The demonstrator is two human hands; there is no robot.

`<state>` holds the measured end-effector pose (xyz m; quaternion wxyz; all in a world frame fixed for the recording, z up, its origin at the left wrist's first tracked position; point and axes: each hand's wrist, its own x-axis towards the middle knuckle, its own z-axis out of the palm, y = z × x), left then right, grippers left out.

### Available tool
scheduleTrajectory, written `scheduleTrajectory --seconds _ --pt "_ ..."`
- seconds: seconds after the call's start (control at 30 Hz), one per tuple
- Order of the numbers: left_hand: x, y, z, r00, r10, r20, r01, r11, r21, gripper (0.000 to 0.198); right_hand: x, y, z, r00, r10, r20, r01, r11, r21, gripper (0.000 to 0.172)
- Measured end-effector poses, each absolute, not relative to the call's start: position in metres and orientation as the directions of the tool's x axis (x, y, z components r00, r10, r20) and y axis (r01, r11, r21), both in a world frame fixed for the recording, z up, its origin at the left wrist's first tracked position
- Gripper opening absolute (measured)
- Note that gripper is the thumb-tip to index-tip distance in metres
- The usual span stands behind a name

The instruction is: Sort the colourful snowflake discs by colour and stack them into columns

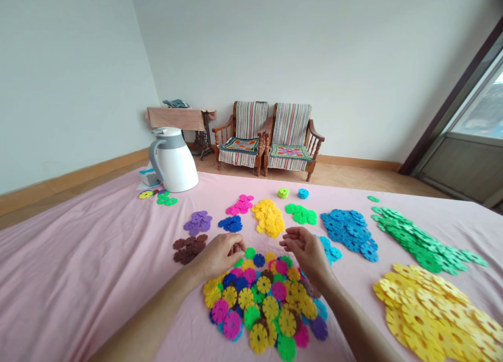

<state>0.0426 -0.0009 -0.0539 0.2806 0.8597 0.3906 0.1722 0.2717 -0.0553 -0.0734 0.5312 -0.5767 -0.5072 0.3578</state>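
Lidded jug (178, 165), contents hidden, far edge of cloth (98, 262) | near mixed discs (263, 299), your left fingers (234, 240): can't tell; right fingers (295, 232): apart

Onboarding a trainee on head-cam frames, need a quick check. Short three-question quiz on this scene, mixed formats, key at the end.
1. Multiple choice: what colour is the large pile of discs at the bottom right of the picture?
A) brown
B) yellow
C) purple

2. True or false: the white jug stands on a chair.

3. Short answer: which of the person's own hands is nearer to the brown pile?

Key:
1. B, yellow.
2. False; it stands on the pink cloth.
3. The left hand.
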Motion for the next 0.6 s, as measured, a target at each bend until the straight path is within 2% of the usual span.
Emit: scheduleTrajectory --seconds 0.03,0.1,0.2,0.27,0.4,0.6 --pt "0.043 -0.001 -0.054 0.636 0.768 0.075 0.575 -0.537 0.618 0.012 0.272 -0.055 -0.073 0.23 0.965 0.128 0.223 0.076 -0.972 0.018" --pt "0.042 -0.001 -0.053 0.638 0.766 0.074 0.573 -0.538 0.618 0.012 0.275 -0.057 -0.072 0.204 0.968 0.143 0.369 0.059 -0.927 0.015" --pt "0.042 -0.002 -0.054 0.639 0.765 0.076 0.576 -0.542 0.612 0.012 0.281 -0.064 -0.069 0.094 0.977 0.19 0.651 0.085 -0.755 0.014" --pt "0.042 -0.001 -0.055 0.642 0.763 0.079 0.574 -0.546 0.611 0.012 0.284 -0.069 -0.066 0.014 0.982 0.189 0.749 0.115 -0.653 0.019" --pt "0.041 -0.001 -0.057 0.647 0.758 0.088 0.563 -0.552 0.616 0.012 0.288 -0.075 -0.062 -0.071 0.991 0.111 0.81 0.122 -0.573 0.026" --pt "0.042 -0.001 -0.055 0.651 0.753 0.093 0.561 -0.56 0.61 0.011 0.286 -0.076 -0.06 -0.088 0.99 0.11 0.816 0.135 -0.562 0.017"
